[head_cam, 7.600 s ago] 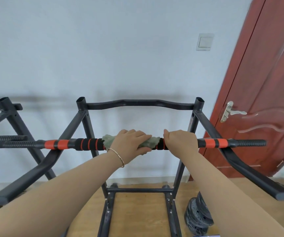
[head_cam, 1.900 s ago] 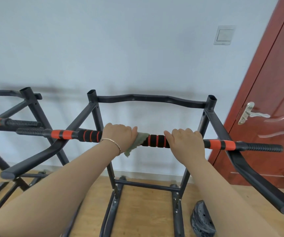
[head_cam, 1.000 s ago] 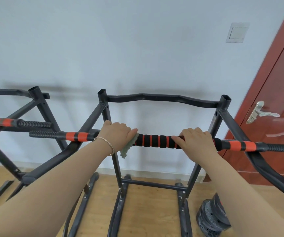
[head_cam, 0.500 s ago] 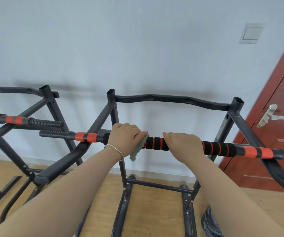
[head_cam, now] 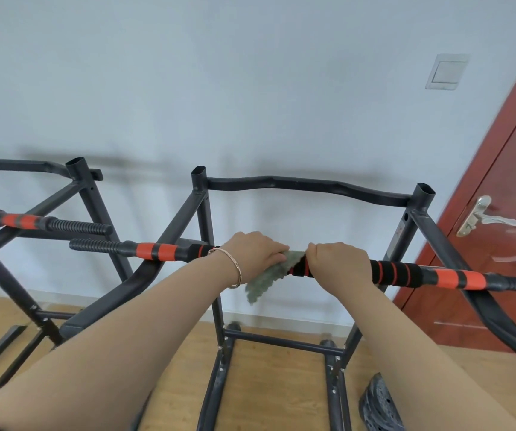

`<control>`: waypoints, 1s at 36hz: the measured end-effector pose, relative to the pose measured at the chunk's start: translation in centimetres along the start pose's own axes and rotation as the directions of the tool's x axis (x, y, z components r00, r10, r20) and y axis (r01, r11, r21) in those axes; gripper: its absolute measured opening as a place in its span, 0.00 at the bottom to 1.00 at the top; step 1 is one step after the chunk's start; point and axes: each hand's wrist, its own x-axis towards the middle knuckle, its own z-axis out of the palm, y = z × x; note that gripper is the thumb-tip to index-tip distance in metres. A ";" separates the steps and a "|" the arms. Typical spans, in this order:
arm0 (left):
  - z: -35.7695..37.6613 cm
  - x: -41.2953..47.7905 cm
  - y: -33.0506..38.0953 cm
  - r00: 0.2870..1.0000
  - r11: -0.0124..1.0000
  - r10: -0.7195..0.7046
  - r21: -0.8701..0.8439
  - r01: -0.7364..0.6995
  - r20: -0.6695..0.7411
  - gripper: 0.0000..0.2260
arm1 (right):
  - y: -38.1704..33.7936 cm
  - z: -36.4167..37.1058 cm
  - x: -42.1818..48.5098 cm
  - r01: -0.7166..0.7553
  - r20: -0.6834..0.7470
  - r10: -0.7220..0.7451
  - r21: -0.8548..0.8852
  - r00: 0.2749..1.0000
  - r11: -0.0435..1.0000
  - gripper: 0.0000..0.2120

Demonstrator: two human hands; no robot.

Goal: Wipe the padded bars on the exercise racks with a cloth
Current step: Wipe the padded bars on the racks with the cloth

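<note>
The padded bar (head_cam: 396,273) runs left to right across the near rack (head_cam: 306,185). Its right end sits slightly lower in the view than its left. Its middle is black foam with thin orange rings. Farther out on each side is a wide orange band, then a ribbed black end. The left end points toward a second rack (head_cam: 78,172), and the right end points toward the door (head_cam: 511,188). The bar crosses the near rack's 2 sloping side arms, below and in front of the wavy top crossbar.

A pale green cloth (head_cam: 264,279) with a ridged weave lies over the middle of the bar, and a loose corner hangs below it. The left hand (head_cam: 252,253) is on top of the cloth, its fingers curled down over it and clamping it against the foam. A thin bracelet (head_cam: 235,270) circles that wrist. The right hand (head_cam: 334,262) is just beside the cloth, its fingers wrapped over the bare foam and gripping the bar. The 2 hands are close together, with only a short piece of cloth and foam between them.

The second rack carries its own bar (head_cam: 48,223) with orange bands and a ribbed end. Both racks stand on a wooden floor (head_cam: 281,384) in front of a pale wall. A light switch (head_cam: 446,71) is on the wall near the red-brown door, which has a silver handle (head_cam: 480,217). The edge of a dark weight plate (head_cam: 377,405) shows at the lower right.
</note>
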 end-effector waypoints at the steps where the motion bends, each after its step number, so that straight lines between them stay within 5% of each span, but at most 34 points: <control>1: 0.4 0.2 -0.2 0.999 0.999 -0.036 -0.007 0.036 -0.029 0.12 | 0.0 0.0 0.1 0.001 0.002 -0.001 0.000 1.000 1.000 0.08; 4: 1.7 0.4 -0.3 0.996 0.994 0.019 0.112 -0.009 -0.085 0.19 | 0.1 -0.4 0.2 -0.007 0.017 0.007 0.011 1.000 1.000 0.07; 6: 2.4 0.6 -0.1 0.979 0.992 0.039 0.125 -0.014 -0.199 0.15 | 0.0 -0.4 0.2 -0.011 0.017 0.011 0.013 1.000 1.000 0.07; 12: 1.9 0.7 0.6 0.918 0.958 -0.203 -0.262 0.114 -0.341 0.17 | 0.0 -0.3 0.4 -0.025 0.013 0.024 0.024 1.000 0.999 0.07; 14: 1.3 0.7 0.3 0.894 0.842 -0.353 -0.510 0.175 -0.275 0.16 | 0.0 -0.2 0.4 -0.022 0.005 0.021 0.027 1.000 0.999 0.07; 16: 0.6 0.6 -0.6 0.828 0.606 -0.526 -0.769 0.205 -0.194 0.14 | 0.0 -0.2 0.3 -0.019 0.001 0.019 0.025 1.000 0.999 0.08; 19: -0.4 -0.1 -2.5 0.683 0.364 -0.716 -0.912 0.188 -0.145 0.14 | 0.1 -0.1 0.4 -0.015 0.001 0.015 0.029 1.000 0.999 0.08; 21: -0.7 -0.9 -3.0 0.679 0.414 -0.709 -0.892 0.184 -0.189 0.14 | 0.2 0.0 0.5 -0.007 0.001 0.007 0.035 1.000 0.999 0.08; 24: -0.3 -1.5 -1.7 0.823 0.558 -0.532 -0.813 0.167 -0.196 0.13 | 0.3 0.1 0.7 -0.001 0.002 0.001 0.044 1.000 0.999 0.08; 26: 0.7 -1.1 -0.2 0.941 0.849 -0.283 -0.504 0.156 -0.186 0.11 | 0.3 0.1 0.8 0.000 -0.002 0.000 0.041 1.000 0.999 0.08; 28: 2.2 -0.4 0.7 0.969 0.996 -0.067 -0.075 0.051 -0.240 0.11 | 0.4 0.3 0.9 0.004 -0.001 -0.003 0.039 1.000 0.999 0.07; 30: 2.9 0.0 1.0 0.959 0.993 -0.017 0.103 0.049 -0.284 0.17 | 0.6 0.3 1.0 0.018 0.004 -0.018 0.039 1.000 0.999 0.06; 36: 3.7 0.8 0.5 0.938 0.976 -0.029 0.192 0.101 -0.346 0.25 | 0.6 0.3 1.2 0.022 -0.022 -0.021 0.019 1.000 1.000 0.07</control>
